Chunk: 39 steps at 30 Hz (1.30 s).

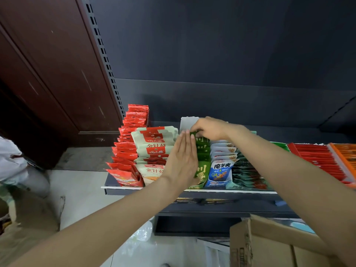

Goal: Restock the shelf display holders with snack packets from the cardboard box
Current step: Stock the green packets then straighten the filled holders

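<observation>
On the shelf (192,191), left hand (183,160) flat against green packets (202,151), right hand (208,129) pinching one (topmost)

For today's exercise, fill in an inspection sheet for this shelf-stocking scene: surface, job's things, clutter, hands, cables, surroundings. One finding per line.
Surface: dark shelf with a white front edge, rows of packets standing on it.
Job's things: green packets in a middle row; cardboard box open at lower right.
Clutter: clear plastic wrap on the floor below the shelf.
Hands: left hand flat, fingers straight against the green row's side; right hand pinches a green packet at the row's back.
Cables: nothing seen.
Surroundings: dark back panel; brown wooden door at left; pale tiled floor.
</observation>
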Motion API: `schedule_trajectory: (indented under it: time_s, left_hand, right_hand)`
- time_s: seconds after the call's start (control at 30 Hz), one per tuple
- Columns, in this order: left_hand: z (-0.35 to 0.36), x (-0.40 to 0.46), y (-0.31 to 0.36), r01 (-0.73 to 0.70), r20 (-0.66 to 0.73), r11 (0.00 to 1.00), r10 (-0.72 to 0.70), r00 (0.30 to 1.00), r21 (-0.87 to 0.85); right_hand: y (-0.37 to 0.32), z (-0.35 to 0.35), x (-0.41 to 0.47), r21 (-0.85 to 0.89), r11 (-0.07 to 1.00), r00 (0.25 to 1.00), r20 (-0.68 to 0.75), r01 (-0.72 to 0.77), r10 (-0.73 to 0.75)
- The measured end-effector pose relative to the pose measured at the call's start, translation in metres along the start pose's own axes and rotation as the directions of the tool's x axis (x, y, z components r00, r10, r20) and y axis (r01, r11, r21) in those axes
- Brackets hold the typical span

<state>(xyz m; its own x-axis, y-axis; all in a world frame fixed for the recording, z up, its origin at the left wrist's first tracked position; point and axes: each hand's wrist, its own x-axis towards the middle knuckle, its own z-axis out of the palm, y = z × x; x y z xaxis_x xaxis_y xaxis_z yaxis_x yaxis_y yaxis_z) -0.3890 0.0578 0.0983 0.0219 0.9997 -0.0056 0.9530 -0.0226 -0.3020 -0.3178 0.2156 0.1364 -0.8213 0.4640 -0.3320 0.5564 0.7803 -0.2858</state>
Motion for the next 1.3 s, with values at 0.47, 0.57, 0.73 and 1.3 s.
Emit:
schedule_trajectory:
  time_s: [0.47, 0.57, 0.73, 1.3]
  left_hand:
    - [-0.017, 0.041, 0.001, 0.22, 0.36, 0.864, -0.049, 0.932, -0.452]
    - [-0.02, 0.051, -0.003, 0.297, 0.338, 0.679, -0.076, 0.938, -0.672]
    - [-0.015, 0.051, -0.008, 0.252, 0.248, -0.025, -0.286, 0.926, -0.967]
    - [-0.013, 0.023, -0.005, 0.125, 0.222, 0.809, 0.007, 0.975, -0.574]
  right_hand:
    - [0.0, 0.013, -0.041, 0.217, 0.96, 0.921, -0.307, -0.178, 0.24]
    - [0.0, 0.034, -0.049, 0.298, 0.945, 0.957, -0.206, -0.136, 0.203]
    - [-0.007, 0.047, -0.051, 0.296, 0.94, 0.973, -0.1, -0.171, 0.209]
    - [-0.031, 0.064, -0.078, 0.177, 0.967, 0.966, -0.154, -0.181, 0.209]
